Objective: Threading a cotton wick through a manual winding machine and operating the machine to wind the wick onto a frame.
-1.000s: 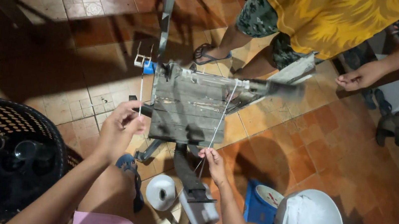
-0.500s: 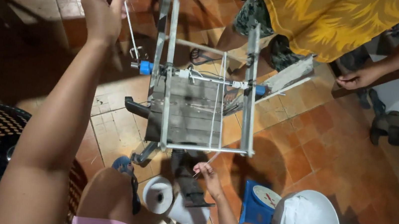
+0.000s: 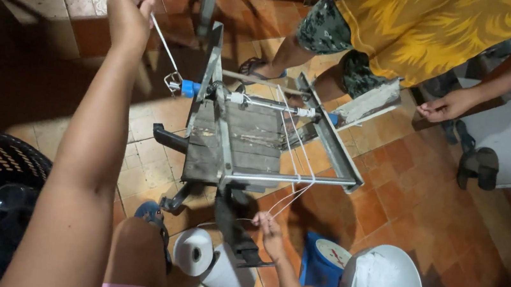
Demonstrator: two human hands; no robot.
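Left hand [image 3: 127,17] swung crank handle [image 3: 163,50] rightward, grip clamped; right hand [image 3: 269,227] pinches thread [image 3: 291,192].

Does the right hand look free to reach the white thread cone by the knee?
Probably yes. The right hand pinches thread just right of the white thread cone, with only the dark frame leg partly between them.
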